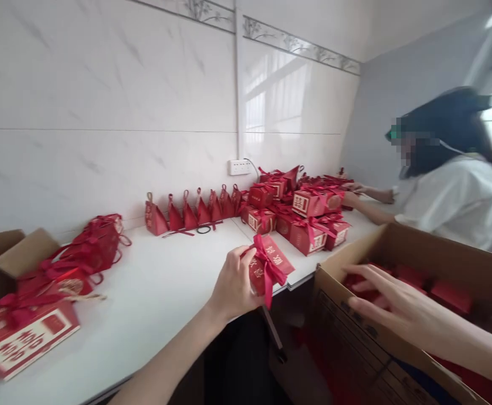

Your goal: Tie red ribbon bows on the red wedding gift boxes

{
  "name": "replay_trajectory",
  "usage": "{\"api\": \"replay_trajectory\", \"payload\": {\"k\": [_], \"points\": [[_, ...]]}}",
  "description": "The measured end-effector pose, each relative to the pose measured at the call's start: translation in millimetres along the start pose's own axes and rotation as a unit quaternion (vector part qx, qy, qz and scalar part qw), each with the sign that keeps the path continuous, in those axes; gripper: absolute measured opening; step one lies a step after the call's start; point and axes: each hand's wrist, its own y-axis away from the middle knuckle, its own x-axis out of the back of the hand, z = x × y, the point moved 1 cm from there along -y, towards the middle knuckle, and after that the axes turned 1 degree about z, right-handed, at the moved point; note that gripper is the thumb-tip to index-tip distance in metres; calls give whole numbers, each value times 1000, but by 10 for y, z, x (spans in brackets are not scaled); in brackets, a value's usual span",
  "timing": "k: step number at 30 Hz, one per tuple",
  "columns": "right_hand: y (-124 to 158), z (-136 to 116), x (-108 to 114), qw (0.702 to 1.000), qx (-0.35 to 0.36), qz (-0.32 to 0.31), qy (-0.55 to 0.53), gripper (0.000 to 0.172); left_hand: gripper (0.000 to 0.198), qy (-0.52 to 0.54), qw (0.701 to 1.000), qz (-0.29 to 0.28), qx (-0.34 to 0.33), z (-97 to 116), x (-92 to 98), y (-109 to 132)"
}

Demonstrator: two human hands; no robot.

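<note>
My left hand (233,284) is closed around a small red gift box (267,264) tied with a red ribbon, held just over the front edge of the white table (165,281). My right hand (387,301) reaches with fingers spread into an open cardboard carton (398,242) at the right. It hovers over red boxes (448,295) lying inside and holds nothing.
A row of red pyramid-shaped boxes (195,212) stands along the tiled wall. Stacked ribboned red boxes (309,216) fill the table's far right, where another person (452,185) handles them. Red bags (96,244), flat red boxes (22,337) and a brown carton (5,256) sit at the left.
</note>
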Motion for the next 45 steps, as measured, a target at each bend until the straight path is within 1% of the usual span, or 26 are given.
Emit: {"api": "replay_trajectory", "payload": {"k": [2, 3, 5, 7, 9, 11, 13, 15, 17, 20, 22, 24, 26, 27, 29, 32, 35, 37, 38, 41, 43, 45], "points": [[13, -91, 22, 994, 16, -33, -102, 60, 80, 46, 998, 45, -4, 277, -167, -175], [-3, -152, 38, 987, 20, -26, -159, 62, 81, 66, 995, 69, -5, 408, -243, -254], [-51, -261, 81, 970, 11, 12, -241, 59, 82, 97, 988, 117, 5, 643, -375, -387], [-89, -317, 132, 958, -8, 34, -284, 53, 84, 113, 981, 160, 19, 826, -475, -482], [-108, -303, 189, 945, -32, 35, -323, 49, 85, 113, 974, 193, 25, 946, -547, -539], [-113, -237, 244, 923, -61, 22, -379, 45, 84, 109, 972, 208, 12, 1008, -599, -566], [-119, -153, 289, 899, -86, -4, -430, 43, 81, 109, 972, 209, -3, 1028, -638, -574], [-134, -76, 323, 885, -95, -26, -455, 42, 79, 112, 973, 203, -8, 1027, -666, -574], [-163, -3, 352, 884, -92, -34, -457, 42, 74, 108, 977, 183, -7, 1025, -688, -562], [-219, 134, 414, 896, -93, -21, -433, 44, 66, 101, 987, 120, -34, 1032, -731, -500], [-250, 259, 485, 913, -100, 9, -394, 45, 59, 94, 991, 66, -69, 1036, -781, -425], [-257, 407, 583, 930, -119, 53, -344, 44, 49, 91, 990, 21, -104, 1039, -855, -344], [-231, 563, 692, 934, -147, 86, -314, 41, 38, 109, 986, -12, -126, 1049, -955, -288], [-206, 643, 746, 933, -162, 100, -307, 39, 34, 126, 983, -27, -128, 1062, -1016, -277], [-133, 805, 845, 928, -194, 119, -295, 35, 26, 168, 978, -59, -111, 1115, -1163, -287], [20, 1069, 962, 927, -243, 140, -249, 33, 17, 221, 967, -117, -55, 1263, -1440, -337], [228, 1370, 1040, 924, -308, 120, -191, 38, 14, 232, 957, -175, 25, 1440, -1725, -349], [394, 1581, 1076, 919, -356, 92, -143, 42, 15, 215, 954, -196, 69, 1530, -1862, -326], [481, 1684, 1090, 915, -376, 78, -119, 45, 16, 207, 954, -202, 81, 1558, -1906, -311], [735, 1964, 1113, 904, -419, 42, -70, 53, 19, 201, 951, -222, 79, 1565, -1945, -274], [882, 2131, 1110, 899, -435, 17, -57, 57, 18, 204, 947, -241, 63, 1514, -1918, -262], [1010, 2291, 1095, 895, -442, -9, -57, 60, 20, 209, 939, -271, 41, 1439, -1879, -259]]}}
